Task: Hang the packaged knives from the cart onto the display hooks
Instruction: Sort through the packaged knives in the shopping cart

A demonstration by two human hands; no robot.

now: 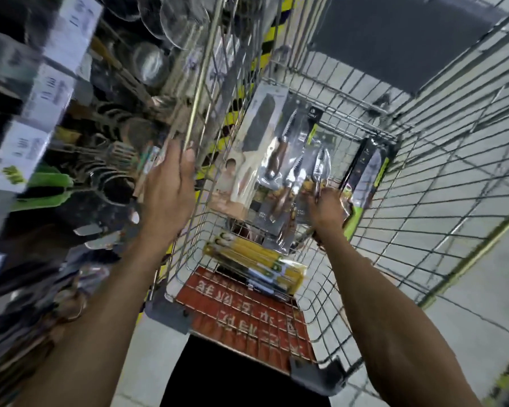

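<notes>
A red panel (241, 312) on the near end of the wire cart (417, 183), low in the middle of the frame, carries white Chinese characters seen upside down and too smeared to read. The white shelf labels (50, 92) on the display at the upper left are blurred past reading as well, and a small pale logo at the top of one dark knife card cannot be made out. The right hand (326, 208), right of centre inside the cart, grips the lower end of a fan of packaged knives (276, 154) that stand up and lean away to the upper left of it: a white card with a dark cleaver, clear packs with wood-handled serrated blades, and a pack of shears nearest the fingers. A black-and-green pack (368, 174) leans just right of that hand. Yellow packs (256, 259) lie on the cart floor below it. The left hand (171, 177), left of centre, reaches up against the cart's left rim wire; whether its fingers curl round it cannot be told.
</notes>
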